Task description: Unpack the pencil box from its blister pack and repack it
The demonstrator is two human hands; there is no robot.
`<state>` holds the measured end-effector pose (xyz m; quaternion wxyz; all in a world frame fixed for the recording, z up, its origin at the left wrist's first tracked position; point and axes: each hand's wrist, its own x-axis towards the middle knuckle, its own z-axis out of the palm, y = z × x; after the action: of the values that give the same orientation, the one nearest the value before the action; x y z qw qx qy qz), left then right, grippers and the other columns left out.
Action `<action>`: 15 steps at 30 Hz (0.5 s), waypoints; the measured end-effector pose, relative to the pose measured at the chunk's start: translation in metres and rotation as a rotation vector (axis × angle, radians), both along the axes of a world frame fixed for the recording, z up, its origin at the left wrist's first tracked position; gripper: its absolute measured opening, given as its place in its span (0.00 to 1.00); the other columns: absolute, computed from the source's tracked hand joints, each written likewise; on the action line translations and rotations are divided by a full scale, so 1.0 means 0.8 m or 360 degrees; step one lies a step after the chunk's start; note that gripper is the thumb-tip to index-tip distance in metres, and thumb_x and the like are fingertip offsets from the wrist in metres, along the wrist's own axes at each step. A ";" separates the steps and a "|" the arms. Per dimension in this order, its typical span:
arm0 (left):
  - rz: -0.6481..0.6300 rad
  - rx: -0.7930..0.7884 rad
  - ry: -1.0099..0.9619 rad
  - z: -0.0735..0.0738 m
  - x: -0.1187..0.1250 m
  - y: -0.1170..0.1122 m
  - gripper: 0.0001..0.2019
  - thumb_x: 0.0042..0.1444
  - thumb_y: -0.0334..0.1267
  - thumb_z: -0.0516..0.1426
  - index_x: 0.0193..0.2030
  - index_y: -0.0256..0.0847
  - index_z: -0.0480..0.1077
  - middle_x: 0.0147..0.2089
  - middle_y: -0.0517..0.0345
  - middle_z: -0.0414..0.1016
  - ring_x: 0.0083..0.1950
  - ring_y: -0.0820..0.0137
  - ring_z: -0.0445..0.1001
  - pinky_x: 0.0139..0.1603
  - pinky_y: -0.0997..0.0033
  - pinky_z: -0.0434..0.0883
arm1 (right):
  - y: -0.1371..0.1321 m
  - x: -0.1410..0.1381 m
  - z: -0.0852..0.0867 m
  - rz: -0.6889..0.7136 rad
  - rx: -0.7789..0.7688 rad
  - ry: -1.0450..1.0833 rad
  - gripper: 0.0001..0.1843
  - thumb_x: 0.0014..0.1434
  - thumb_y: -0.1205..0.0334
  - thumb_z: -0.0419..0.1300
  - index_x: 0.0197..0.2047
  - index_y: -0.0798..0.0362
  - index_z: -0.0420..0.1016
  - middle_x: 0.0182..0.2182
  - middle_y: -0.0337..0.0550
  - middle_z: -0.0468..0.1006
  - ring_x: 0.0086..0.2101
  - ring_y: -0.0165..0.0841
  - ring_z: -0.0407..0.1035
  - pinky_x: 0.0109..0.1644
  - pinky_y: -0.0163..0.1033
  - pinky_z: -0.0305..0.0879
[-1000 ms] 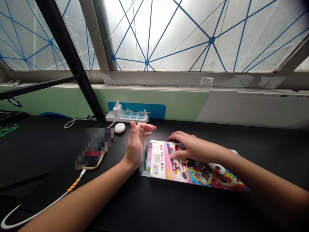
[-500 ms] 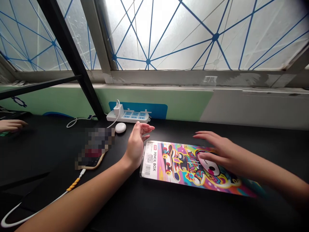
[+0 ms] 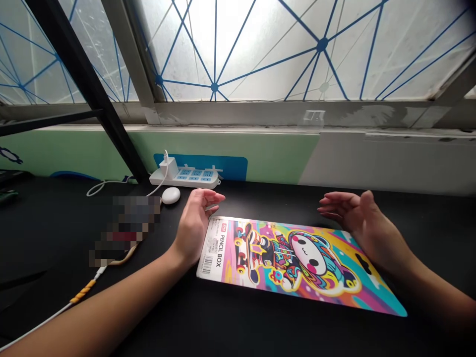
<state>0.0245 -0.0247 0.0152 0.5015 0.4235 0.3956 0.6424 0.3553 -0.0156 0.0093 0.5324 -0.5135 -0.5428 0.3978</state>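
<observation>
The PENCIL BOX card is multicoloured, cartoon-printed and seemingly glossy.

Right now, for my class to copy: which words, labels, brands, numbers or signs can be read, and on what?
"PENCIL BOX": on the colourful card, at its white end.
Red logo on that end: too small to read.
Barcode and small print there: too small to read.
Phone: pixelated, nothing readable.
</observation>
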 end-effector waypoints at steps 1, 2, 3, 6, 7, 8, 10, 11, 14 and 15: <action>0.0005 -0.0066 0.0068 -0.001 0.000 0.001 0.07 0.64 0.42 0.54 0.41 0.43 0.70 0.46 0.54 0.79 0.55 0.61 0.74 0.57 0.60 0.67 | -0.001 0.002 0.003 0.0030 -0.0020 -0.0074 0.28 0.61 0.29 0.54 0.42 0.43 0.79 0.40 0.45 0.81 0.43 0.44 0.78 0.53 0.52 0.75; 0.0006 -0.0140 0.0134 -0.001 0.000 0.001 0.05 0.58 0.35 0.56 0.42 0.43 0.70 0.46 0.54 0.79 0.56 0.61 0.74 0.58 0.60 0.66 | -0.003 0.002 0.005 0.0096 -0.0061 -0.0185 0.26 0.60 0.31 0.58 0.41 0.44 0.79 0.39 0.45 0.81 0.41 0.44 0.78 0.49 0.50 0.76; 0.0001 -0.0217 0.0183 -0.001 0.000 0.001 0.11 0.52 0.28 0.55 0.42 0.43 0.70 0.47 0.54 0.79 0.57 0.61 0.74 0.58 0.59 0.66 | -0.006 0.000 0.007 0.0181 -0.0111 -0.0320 0.25 0.59 0.33 0.60 0.41 0.45 0.79 0.37 0.45 0.82 0.39 0.43 0.78 0.45 0.48 0.77; -0.0061 -0.0353 0.0228 0.001 -0.001 0.000 0.24 0.37 0.23 0.51 0.43 0.43 0.70 0.49 0.54 0.78 0.59 0.61 0.73 0.61 0.58 0.65 | -0.017 -0.010 0.012 0.0368 -0.0153 -0.0744 0.24 0.59 0.34 0.62 0.39 0.47 0.79 0.34 0.45 0.82 0.35 0.42 0.77 0.35 0.43 0.74; -0.0092 -0.0357 0.0224 0.002 -0.001 0.000 0.25 0.36 0.23 0.50 0.43 0.43 0.70 0.50 0.54 0.78 0.60 0.61 0.72 0.62 0.57 0.65 | -0.020 -0.014 0.013 0.0379 -0.0118 -0.0847 0.24 0.59 0.34 0.61 0.38 0.47 0.78 0.33 0.45 0.82 0.34 0.42 0.77 0.34 0.43 0.73; -0.0121 -0.0350 0.0214 0.002 -0.002 0.001 0.26 0.35 0.23 0.50 0.44 0.43 0.70 0.51 0.54 0.78 0.60 0.61 0.72 0.62 0.57 0.65 | -0.022 -0.017 0.015 0.0371 -0.0079 -0.0926 0.24 0.60 0.34 0.60 0.38 0.47 0.78 0.33 0.45 0.82 0.34 0.42 0.76 0.34 0.43 0.72; -0.0168 -0.0329 0.0179 0.002 -0.002 0.001 0.25 0.37 0.23 0.50 0.44 0.44 0.70 0.52 0.55 0.78 0.60 0.61 0.72 0.62 0.57 0.66 | -0.025 -0.020 0.018 0.0350 -0.0045 -0.1003 0.25 0.61 0.34 0.59 0.37 0.48 0.78 0.33 0.44 0.83 0.34 0.41 0.76 0.34 0.43 0.71; -0.0180 -0.0319 0.0161 0.002 -0.002 0.002 0.25 0.38 0.23 0.51 0.44 0.45 0.70 0.53 0.55 0.77 0.60 0.62 0.73 0.62 0.57 0.67 | -0.026 -0.020 0.019 0.0346 -0.0053 -0.1012 0.25 0.61 0.33 0.58 0.37 0.48 0.78 0.33 0.44 0.83 0.33 0.41 0.76 0.34 0.43 0.70; -0.0196 -0.0317 0.0125 0.000 -0.002 0.003 0.22 0.42 0.22 0.52 0.44 0.45 0.69 0.54 0.56 0.77 0.60 0.63 0.73 0.59 0.60 0.70 | -0.026 -0.019 0.022 0.0357 -0.0060 -0.1032 0.26 0.62 0.33 0.57 0.34 0.48 0.78 0.31 0.44 0.82 0.32 0.41 0.76 0.33 0.43 0.69; -0.0196 -0.0326 0.0118 0.000 -0.002 0.004 0.21 0.43 0.22 0.52 0.44 0.45 0.69 0.54 0.55 0.76 0.60 0.63 0.74 0.58 0.61 0.70 | -0.026 -0.019 0.022 0.0363 -0.0049 -0.1045 0.27 0.62 0.33 0.56 0.33 0.48 0.77 0.30 0.44 0.82 0.31 0.41 0.75 0.33 0.43 0.69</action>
<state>0.0230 -0.0215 0.0150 0.5657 0.4171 0.4506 0.5504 0.3400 -0.0362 0.0271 0.2736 -0.5581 -0.7329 0.2766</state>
